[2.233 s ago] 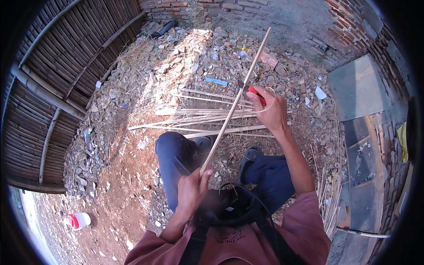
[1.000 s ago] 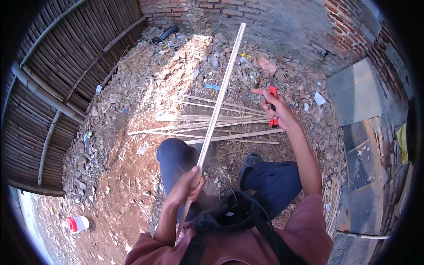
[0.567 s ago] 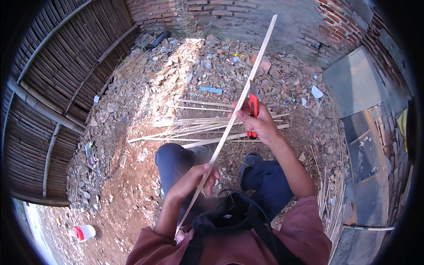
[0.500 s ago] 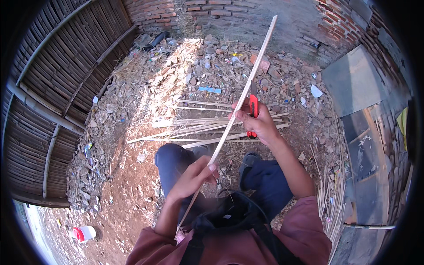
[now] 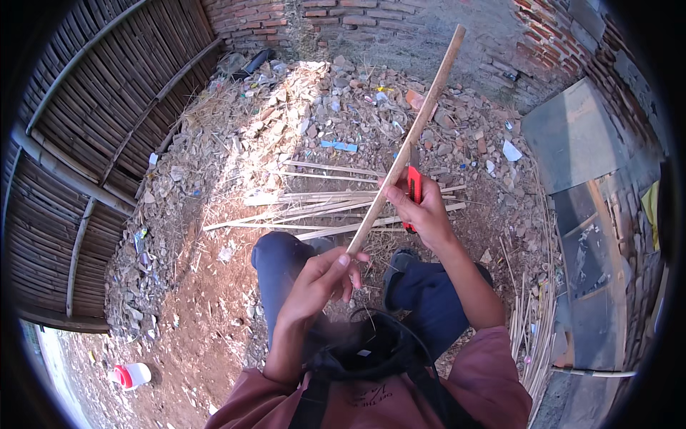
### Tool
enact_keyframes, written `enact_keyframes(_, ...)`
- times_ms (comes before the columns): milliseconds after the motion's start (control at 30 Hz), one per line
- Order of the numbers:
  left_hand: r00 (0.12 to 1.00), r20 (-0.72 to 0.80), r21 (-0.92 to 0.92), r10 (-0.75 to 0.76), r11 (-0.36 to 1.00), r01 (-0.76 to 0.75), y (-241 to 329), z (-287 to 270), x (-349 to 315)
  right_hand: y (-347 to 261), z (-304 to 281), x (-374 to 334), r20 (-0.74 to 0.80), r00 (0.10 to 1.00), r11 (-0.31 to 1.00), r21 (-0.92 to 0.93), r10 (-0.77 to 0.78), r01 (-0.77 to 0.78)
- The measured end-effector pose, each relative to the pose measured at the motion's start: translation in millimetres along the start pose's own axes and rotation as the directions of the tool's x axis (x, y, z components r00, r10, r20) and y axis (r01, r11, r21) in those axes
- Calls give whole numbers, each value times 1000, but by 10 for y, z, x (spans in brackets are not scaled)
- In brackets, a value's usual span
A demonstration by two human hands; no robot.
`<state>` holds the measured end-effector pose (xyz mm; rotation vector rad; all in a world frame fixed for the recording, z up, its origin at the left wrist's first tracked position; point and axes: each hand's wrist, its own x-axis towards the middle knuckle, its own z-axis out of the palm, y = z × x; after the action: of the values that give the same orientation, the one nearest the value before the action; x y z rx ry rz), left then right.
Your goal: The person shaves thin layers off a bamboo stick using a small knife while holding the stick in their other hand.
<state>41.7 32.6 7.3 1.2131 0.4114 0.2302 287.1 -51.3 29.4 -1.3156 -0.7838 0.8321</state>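
Observation:
A long bamboo strip (image 5: pixel 429 106) slants up and away to the right, its brownish face showing. My left hand (image 5: pixel 319 280) pinches its near end between thumb and fingers. Farther up, my right hand (image 5: pixel 427 214) grips a red utility knife (image 5: pixel 414 184), with the thumb against the strip; the knife lies close beside the bamboo, its blade hard to make out. Beyond my knees, several pale bamboo strips (image 5: pixel 314 209) lie loosely side by side on the ground.
Rubble and litter (image 5: pixel 343 107) cover the ground up to a brick wall (image 5: pixel 357 21). A bamboo-slat wall (image 5: pixel 78 86) rises at left, with a red-and-white plastic container (image 5: pixel 132 375) near it. At right, more thin strips (image 5: pixel 532 322) lie near leaning grey panels (image 5: pixel 575 136).
The strip now shows a brown face instead of a pale one. Its tail below my left hand is no longer visible. My left hand has shifted slightly up, the right slightly down and right.

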Motion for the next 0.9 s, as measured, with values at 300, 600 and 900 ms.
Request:
enact_keyframes(300, 996, -29, -105, -85, 991, 82, 74, 23, -34, -60, -21, -45, 147, 988, 988, 155, -44, 21)
enact_keyframes(600, 993, -100, -72, 60, 995, -67, 96, 6, -73, 23, 171, -164, 152, 887, 838, -290, -437, 462)
enact_keyframes(900, 980, -169, -4, 105, 994, -107, 97, -5, -98, 112, 403, -266, 314, 810, 578, -578, -495, 577)
